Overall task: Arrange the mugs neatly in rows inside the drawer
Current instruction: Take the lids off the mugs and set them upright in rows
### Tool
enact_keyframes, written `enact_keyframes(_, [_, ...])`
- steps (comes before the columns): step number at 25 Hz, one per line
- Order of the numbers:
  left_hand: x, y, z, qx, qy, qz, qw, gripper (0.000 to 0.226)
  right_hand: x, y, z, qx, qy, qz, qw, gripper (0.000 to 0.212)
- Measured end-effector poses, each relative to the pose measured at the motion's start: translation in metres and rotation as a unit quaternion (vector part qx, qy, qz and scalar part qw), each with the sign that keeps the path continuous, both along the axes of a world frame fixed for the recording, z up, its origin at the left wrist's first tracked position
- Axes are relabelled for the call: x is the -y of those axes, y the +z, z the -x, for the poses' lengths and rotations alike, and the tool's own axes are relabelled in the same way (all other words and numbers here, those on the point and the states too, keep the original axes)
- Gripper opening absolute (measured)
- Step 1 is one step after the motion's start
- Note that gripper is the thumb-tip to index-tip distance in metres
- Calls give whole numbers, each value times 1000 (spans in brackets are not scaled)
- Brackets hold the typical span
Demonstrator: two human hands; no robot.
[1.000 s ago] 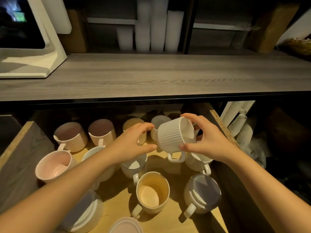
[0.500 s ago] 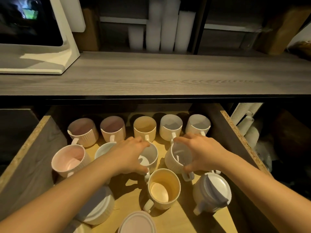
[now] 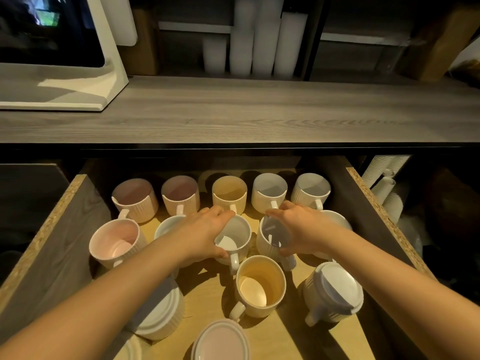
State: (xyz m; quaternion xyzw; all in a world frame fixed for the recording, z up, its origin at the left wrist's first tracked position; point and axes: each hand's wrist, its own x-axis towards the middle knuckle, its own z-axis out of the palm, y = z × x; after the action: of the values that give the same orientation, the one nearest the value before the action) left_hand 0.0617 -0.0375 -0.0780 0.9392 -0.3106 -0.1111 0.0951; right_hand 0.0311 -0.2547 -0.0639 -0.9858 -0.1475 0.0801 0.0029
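Five ribbed mugs stand upright in the drawer's (image 3: 65, 211) back row (image 3: 229, 193), handles toward the person. In the second row, the left hand (image 3: 201, 233) clasps a white mug (image 3: 235, 239) and the right hand (image 3: 298, 228) clasps another (image 3: 270, 239), both upright, handles pointing forward. Three mugs lie inverted in front.

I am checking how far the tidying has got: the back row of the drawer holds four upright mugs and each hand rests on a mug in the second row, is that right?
Not quite: the head view shows five upright mugs in the back row, not four. The rest holds: the left hand and the right hand each rest on a mug in the second row of the drawer.
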Motion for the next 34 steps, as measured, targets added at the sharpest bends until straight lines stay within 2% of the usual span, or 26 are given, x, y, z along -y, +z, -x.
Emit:
enact_keyframes(9, [1, 1, 1, -1, 6, -30, 1000, 83, -2, 4, 3, -26, -21, 14, 999, 82])
enact_keyframes(11, [1, 7, 1, 15, -5, -49, 999, 78, -7, 11, 5, -20, -23, 34, 999, 76])
enact_keyframes(14, [-4, 21, 7, 55, -2, -62, 997, 64, -21, 28, 10, 40, -14, 49, 998, 60])
enact_keyframes(21, [-62, 54, 39, 77, 15, -79, 994, 52, -74, 50, 24, 26, 38, 0, 999, 51])
enact_keyframes(26, [-108, 60, 60, 52, 21, -111, 992, 50, -120, 52, 29, -9, 94, -25, 995, 54])
enact_keyframes(31, [-145, 46, 74, -54, 47, -132, 989, 45, -163, 28, 35, -62, 181, -24, 981, 64])
enact_keyframes(34, [-157, 38, 74, -83, 53, -141, 985, 43, -187, 17, 39, -49, 238, 22, 970, 73])
